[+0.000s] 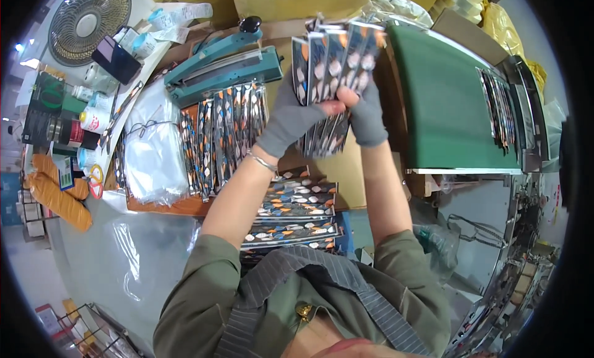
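Black strips [337, 61]: a fanned bunch, pale-edged, patterned with white, orange and bluish leaf shapes; the upper ends blur.
Lettering: large green characters on the dark box [42, 113] at far left; any on the strips is too small to tell.
Left hand [294, 116]: grey fingerless glove, clasping the bunch's left side, bare thumb pressed across its front.
Right hand [369, 113]: gloved alike, clasping the right side, thumb tip near the left one; fingers behind are mostly hidden.
Place in grip: between both palms, the fan rising past the thumbs, lower ends showing between the wrists.
Surroundings: held between teal sealer [226, 79] and green belt [455, 98].
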Available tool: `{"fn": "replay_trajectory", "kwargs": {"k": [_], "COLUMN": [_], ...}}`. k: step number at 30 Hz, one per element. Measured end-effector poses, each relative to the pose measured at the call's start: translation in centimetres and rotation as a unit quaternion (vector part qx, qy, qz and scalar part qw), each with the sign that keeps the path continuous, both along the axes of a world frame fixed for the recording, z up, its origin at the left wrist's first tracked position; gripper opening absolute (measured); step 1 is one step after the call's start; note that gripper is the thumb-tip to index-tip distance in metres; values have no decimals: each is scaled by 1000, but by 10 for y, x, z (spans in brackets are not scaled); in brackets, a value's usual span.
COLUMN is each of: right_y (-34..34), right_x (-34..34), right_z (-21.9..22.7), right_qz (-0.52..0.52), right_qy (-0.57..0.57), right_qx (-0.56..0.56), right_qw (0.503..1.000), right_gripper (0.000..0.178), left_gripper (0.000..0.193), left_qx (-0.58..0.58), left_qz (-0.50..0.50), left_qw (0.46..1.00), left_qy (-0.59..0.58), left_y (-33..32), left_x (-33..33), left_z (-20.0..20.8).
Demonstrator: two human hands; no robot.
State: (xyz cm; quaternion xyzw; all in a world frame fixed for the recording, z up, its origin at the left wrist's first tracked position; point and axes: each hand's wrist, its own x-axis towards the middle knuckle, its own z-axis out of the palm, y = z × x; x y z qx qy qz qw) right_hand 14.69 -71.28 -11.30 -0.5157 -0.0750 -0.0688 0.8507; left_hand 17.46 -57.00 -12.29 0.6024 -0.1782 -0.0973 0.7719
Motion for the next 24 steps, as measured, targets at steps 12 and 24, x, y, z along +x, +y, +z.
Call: {"fn": "replay_trajectory", "kwargs": {"k": [12, 24], "right_y": [59, 136], "right_x": [-80, -111], "right_z": [76, 12], "right_qz": [-38, 334], "right_qy": [35, 192], "right_qx": [-178, 93], "right_qw": [983, 918], "right_gripper": [77, 21], "left_gripper": [58, 37], "left_qx": [79, 433], "left_qz": [-139, -96], "left_qw": [976, 895], "left_qy": [-150, -50], "left_y": [62, 228], "left_x": [-60, -147], "left_z": [42, 8]}}
